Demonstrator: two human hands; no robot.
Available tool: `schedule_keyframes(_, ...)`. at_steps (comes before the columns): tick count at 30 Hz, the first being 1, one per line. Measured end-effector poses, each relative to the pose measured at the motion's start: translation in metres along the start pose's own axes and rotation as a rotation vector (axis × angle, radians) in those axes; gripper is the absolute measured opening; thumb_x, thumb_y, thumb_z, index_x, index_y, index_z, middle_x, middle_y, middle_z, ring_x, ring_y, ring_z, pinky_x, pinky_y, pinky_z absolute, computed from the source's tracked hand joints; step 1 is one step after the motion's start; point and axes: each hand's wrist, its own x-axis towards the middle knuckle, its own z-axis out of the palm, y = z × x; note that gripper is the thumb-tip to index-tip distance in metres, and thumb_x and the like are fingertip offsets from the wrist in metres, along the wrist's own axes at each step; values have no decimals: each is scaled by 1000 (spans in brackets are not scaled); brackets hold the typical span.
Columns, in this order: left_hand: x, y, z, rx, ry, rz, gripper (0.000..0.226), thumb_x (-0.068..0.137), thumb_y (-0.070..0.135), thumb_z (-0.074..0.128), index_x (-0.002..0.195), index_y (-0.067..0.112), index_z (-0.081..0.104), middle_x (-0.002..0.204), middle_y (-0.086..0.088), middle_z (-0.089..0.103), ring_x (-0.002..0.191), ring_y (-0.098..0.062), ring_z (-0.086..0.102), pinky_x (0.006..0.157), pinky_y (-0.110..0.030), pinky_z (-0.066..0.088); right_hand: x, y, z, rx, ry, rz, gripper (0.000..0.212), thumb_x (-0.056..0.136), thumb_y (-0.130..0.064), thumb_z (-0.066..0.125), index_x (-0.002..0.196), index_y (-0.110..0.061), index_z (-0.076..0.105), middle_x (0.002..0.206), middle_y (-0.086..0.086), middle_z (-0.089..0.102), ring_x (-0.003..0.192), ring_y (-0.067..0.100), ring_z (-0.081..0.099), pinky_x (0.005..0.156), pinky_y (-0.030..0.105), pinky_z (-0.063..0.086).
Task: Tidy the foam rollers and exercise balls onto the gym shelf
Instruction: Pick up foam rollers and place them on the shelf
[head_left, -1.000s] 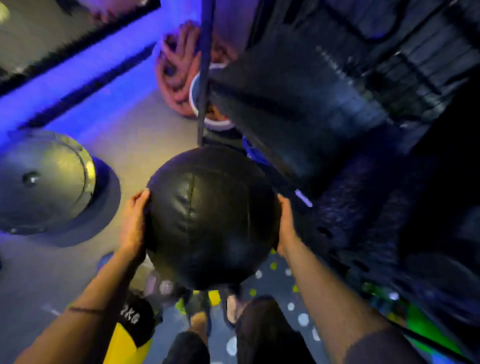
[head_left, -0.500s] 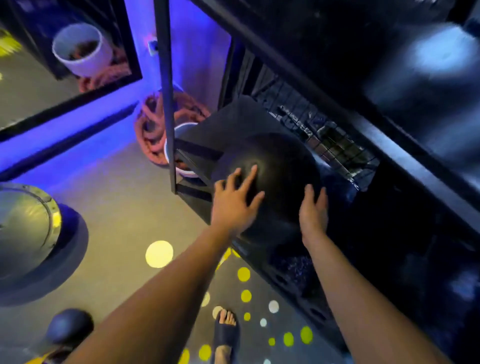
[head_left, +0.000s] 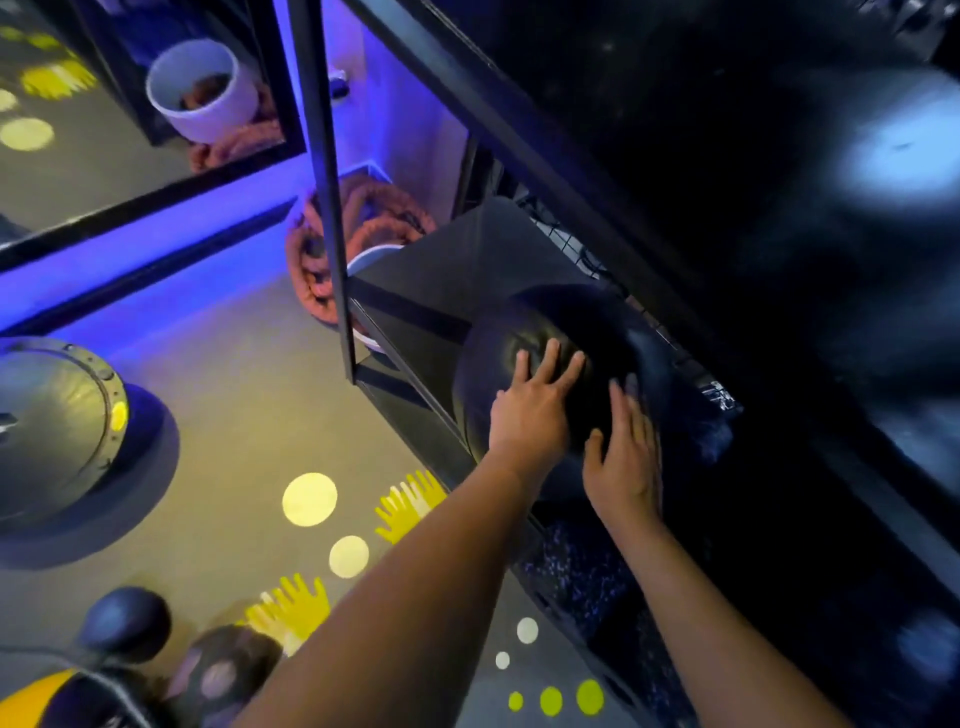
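While left hand (head_left: 530, 415) and right hand (head_left: 623, 462) press ball (head_left: 493, 374) | fingers (head_left: 549, 358) spread, right's blurred | shelf (head_left: 415, 291) dark

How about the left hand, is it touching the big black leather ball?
Touching. The head view shows the left hand lying flat on the black leather ball, no gap.

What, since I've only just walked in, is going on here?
A person presses a large black exercise ball into the lower bay of the gym shelf, with the left hand and the right hand flat against it, fingers straight. Smaller balls lie on the floor nearby, not yet shelved.
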Motion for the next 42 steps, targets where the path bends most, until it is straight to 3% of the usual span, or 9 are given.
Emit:
schedule_keyframes(3,-8,11,5,54,-5,-16,81,95,47,56,160,38,8,170,4,2,155,-37,8,101,-59,48,13,7,-11,23,-66,-28,69,93,-4,51,158,-15,30,168,3,20,155,20,18,124,50,23)
schedule_keyframes(9,-39,50,26,48,-75,14,87,95,23,55,161,30,0,170,1,-11,154,-42,-7,113,-61,35,41,10,-32,-1,-250,-58,60,103,-11,36,159,-29,24,169,-13,10,156,8,2,128,40,9)
schedule_keyframes(16,-41,9,9,-299,-181,122,92,84,-2,51,161,33,16,168,11,14,156,-17,7,119,-45,34,40,13,-43,-126,-367,-17,79,94,3,39,161,-33,18,168,-17,4,156,11,2,127,43,11)
schedule_keyframes(20,-83,-23,-27,-540,41,-171,83,81,1,51,156,33,35,151,-6,51,135,-24,53,106,-31,44,37,-28,-62,-202,-437,77,73,94,-2,40,160,-29,22,169,-12,9,156,17,11,125,44,19)
schedule_keyframes(26,-174,-111,-78,-628,270,-426,55,96,7,52,150,17,44,140,-8,61,120,-27,65,98,-32,47,-9,-86,-55,-349,-290,79,61,96,-14,49,155,-12,31,168,11,15,154,28,17,125,49,18)
schedule_keyframes(30,-242,-179,-88,-662,351,-655,45,100,16,54,144,14,49,126,-10,66,105,-29,67,84,-30,47,-59,-159,-25,-304,-250,-164,55,89,-9,48,144,-10,49,164,18,25,152,34,23,124,51,17)
schedule_keyframes(33,-314,-241,-68,-705,359,-844,46,98,21,57,143,11,48,122,-13,66,109,-32,65,91,-36,48,-118,-221,14,-279,-336,-316,60,82,-13,35,137,-8,58,159,21,35,147,38,34,120,54,24)
schedule_keyframes(38,-470,-331,-24,-800,269,-1132,50,98,22,60,141,2,45,117,-22,67,114,-38,64,93,-37,48,-230,-312,82,-456,-623,-438,59,91,-17,55,148,-14,41,168,15,12,155,33,12,124,50,9)
schedule_keyframes(42,-596,-404,-1,-922,352,-1325,53,96,25,67,139,1,47,118,-25,66,113,-40,62,89,-39,46,-328,-374,148,-503,-829,-468,54,95,-25,55,146,-14,43,166,14,18,152,34,18,124,47,17)
